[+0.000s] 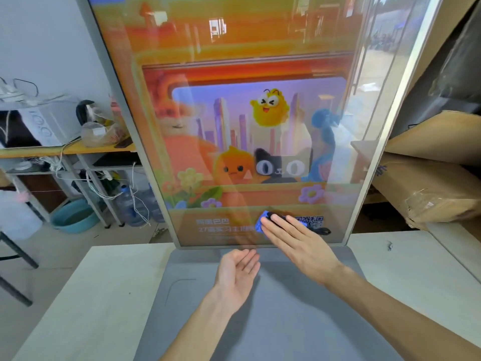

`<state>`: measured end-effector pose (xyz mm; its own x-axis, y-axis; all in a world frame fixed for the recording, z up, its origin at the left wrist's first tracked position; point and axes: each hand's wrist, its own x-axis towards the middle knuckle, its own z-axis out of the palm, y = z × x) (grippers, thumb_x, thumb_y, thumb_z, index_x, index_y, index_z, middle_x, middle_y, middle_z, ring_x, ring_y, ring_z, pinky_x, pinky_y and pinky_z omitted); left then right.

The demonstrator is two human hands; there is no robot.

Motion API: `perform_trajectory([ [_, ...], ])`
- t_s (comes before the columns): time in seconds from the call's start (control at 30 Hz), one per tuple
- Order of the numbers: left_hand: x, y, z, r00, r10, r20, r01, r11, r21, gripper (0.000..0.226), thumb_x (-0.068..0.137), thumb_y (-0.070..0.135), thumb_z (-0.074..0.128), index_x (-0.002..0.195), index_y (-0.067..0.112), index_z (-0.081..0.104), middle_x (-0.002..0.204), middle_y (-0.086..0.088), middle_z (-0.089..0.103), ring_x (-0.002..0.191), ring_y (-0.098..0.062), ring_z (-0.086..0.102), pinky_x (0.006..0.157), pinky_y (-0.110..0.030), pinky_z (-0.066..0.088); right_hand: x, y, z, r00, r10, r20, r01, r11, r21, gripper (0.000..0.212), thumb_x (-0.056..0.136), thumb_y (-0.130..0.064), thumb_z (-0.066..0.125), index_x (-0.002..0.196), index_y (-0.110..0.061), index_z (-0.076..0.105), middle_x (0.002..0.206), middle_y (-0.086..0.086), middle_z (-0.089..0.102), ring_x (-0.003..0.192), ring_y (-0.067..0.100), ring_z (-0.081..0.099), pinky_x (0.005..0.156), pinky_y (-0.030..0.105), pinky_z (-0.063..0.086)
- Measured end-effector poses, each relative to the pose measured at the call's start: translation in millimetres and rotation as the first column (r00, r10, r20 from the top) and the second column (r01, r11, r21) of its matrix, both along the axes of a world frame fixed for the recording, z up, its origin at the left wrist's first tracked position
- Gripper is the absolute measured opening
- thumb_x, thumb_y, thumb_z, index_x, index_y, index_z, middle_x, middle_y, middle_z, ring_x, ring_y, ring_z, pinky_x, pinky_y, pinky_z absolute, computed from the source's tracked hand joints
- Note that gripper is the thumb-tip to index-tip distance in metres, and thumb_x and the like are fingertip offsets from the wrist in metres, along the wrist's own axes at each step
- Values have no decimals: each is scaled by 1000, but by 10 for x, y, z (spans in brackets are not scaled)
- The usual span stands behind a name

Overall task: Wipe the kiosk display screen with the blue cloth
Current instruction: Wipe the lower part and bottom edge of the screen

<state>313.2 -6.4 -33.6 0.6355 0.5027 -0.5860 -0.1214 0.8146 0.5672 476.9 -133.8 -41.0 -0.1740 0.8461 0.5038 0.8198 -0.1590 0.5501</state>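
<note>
Right hand [299, 241] lying flat with fingers straight, pressing a blue cloth [261, 224] against the lower edge of the upright kiosk display screen [247, 113], left hand [238, 274] hovering open, palm up, holding nothing, just below the screen over the grey base [286, 321].

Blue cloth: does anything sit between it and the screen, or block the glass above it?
Nothing visible does. The right hand presses the blue cloth straight onto the lower part of the screen, beside the QR code. The left hand is open below the bottom edge, off the glass.
</note>
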Motion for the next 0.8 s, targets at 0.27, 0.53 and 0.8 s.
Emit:
perform_trajectory([
  [0.27, -146, 165, -27, 997, 68, 26, -66, 995, -69, 48, 105, 23, 32, 137, -11, 45, 126, -27, 59, 130, -37, 51, 111, -45, 38, -203, 392, 333, 991, 47, -128, -28, 989, 145, 65, 100, 9, 7, 160, -2, 29, 170, 11, 21, 157, 28, 20, 129, 44, 14],
  [0.53, -296, 370, -69, 990, 131, 45, -124, 981, -147, 76, 106, 50, 17, 144, -12, 36, 145, -29, 46, 139, -38, 43, 119, -47, 29, -356, 371, 151, 997, 48, -68, -46, 998, 32, 61, 99, 8, 23, 158, -3, 32, 168, 9, 27, 155, 26, 26, 127, 44, 17],
  [0.8, -463, 546, -69, 988, 152, 19, -149, 982, -120, 72, 107, 47, 16, 143, -12, 39, 143, -28, 49, 137, -37, 45, 119, -45, 29, -535, 796, 401, 991, 79, -112, -56, 978, 199, 56, 105, 4, 21, 160, -1, 28, 169, 11, 24, 157, 28, 21, 129, 45, 18],
])
